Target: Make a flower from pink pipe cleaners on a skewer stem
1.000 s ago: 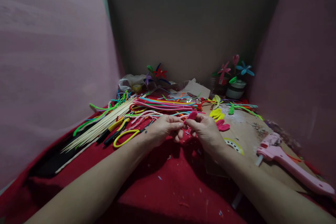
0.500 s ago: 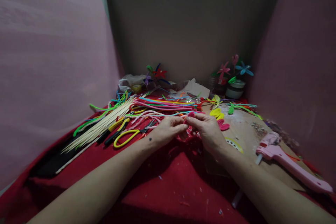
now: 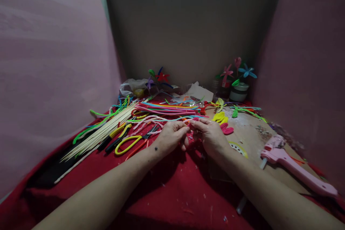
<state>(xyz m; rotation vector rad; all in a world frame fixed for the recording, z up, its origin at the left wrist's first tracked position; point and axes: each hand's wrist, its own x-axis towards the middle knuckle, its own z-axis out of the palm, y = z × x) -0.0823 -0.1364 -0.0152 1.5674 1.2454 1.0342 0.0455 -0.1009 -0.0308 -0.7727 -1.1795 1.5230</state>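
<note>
My left hand (image 3: 174, 136) and my right hand (image 3: 210, 134) meet over the red cloth, fingertips nearly touching. Both pinch a small dark pink fuzzy piece (image 3: 194, 119), partly hidden by the fingers. Behind them lies a bundle of coloured pipe cleaners (image 3: 172, 109). Just right of my right hand are a dark pink looped piece (image 3: 226, 128) and yellow looped pieces (image 3: 220, 118). Yellow-handled scissors (image 3: 128, 145) rest left of my left hand.
Pliers (image 3: 118, 138) and wooden sticks (image 3: 102, 134) lie at the left. A pink glue gun (image 3: 296, 165) rests on the cardboard (image 3: 250, 143) at the right. Pipe-cleaner flowers (image 3: 246, 71) stand in a jar (image 3: 239, 92) at the back right.
The whole view has shifted slightly. The pink piece between my fingers shows less above my right hand, and the fingers of my left hand have curled a little differently.
</note>
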